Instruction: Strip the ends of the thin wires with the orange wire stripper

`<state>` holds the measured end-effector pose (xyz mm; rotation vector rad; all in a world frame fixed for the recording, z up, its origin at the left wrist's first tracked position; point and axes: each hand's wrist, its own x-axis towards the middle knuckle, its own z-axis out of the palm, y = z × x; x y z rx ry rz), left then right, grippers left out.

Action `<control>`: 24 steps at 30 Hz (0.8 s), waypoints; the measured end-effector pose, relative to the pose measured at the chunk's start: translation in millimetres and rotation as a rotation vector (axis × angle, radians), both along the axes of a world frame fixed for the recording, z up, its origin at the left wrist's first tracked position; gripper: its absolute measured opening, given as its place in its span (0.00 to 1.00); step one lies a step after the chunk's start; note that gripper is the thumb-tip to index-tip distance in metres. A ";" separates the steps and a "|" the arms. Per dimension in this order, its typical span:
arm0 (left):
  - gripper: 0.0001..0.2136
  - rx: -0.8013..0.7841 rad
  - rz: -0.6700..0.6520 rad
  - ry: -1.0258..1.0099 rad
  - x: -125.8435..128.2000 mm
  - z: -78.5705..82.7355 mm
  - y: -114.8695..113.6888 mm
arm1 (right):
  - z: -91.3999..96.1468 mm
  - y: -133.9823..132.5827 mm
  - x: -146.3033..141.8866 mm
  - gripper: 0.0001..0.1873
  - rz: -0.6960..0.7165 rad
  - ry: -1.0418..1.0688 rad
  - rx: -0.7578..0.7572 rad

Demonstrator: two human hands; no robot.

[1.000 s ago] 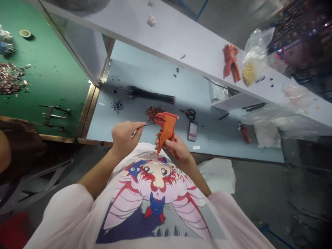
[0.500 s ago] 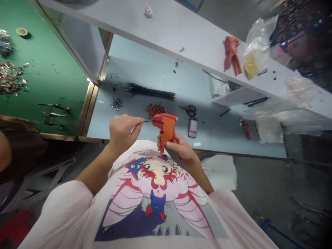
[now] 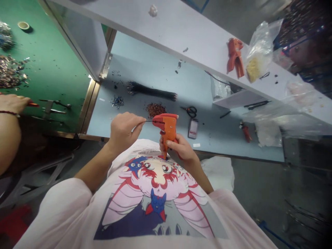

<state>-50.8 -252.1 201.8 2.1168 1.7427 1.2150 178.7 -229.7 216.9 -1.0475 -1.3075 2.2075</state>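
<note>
My left hand (image 3: 123,132) pinches a thin black wire (image 3: 148,121) between thumb and fingers, and the wire's tip reaches into the jaws of an orange automatic wire stripper (image 3: 167,129). My right hand (image 3: 178,148) grips that stripper's handle, upright just above my chest. Behind the tool, a bundle of long black wires (image 3: 151,91) lies on the pale blue bench (image 3: 129,124), with a small heap of reddish-brown wire bits (image 3: 155,110) close by.
Black-handled scissors (image 3: 190,111) and a phone (image 3: 193,128) lie on the bench. A white shelf (image 3: 166,31) above holds another orange stripper (image 3: 235,57) and plastic bags. At left, a co-worker's hand (image 3: 12,103) holds a red-handled tool over a green bench (image 3: 52,58).
The stripper has turned more upright, and the wire now sits in its jaws. A co-worker's hand has entered at the left edge.
</note>
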 end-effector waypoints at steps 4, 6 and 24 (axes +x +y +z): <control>0.05 -0.016 -0.018 -0.045 2.2 0.3 0.5 | -5.7 -0.8 -1.1 0.14 0.008 0.016 0.014; 0.05 -0.012 0.004 -0.022 3.7 -0.2 0.8 | -10.0 -1.9 -2.7 0.15 -0.006 0.024 0.016; 0.03 0.047 0.018 -0.018 4.7 -7.3 1.0 | -7.6 9.7 -3.3 0.18 -0.206 -0.026 0.230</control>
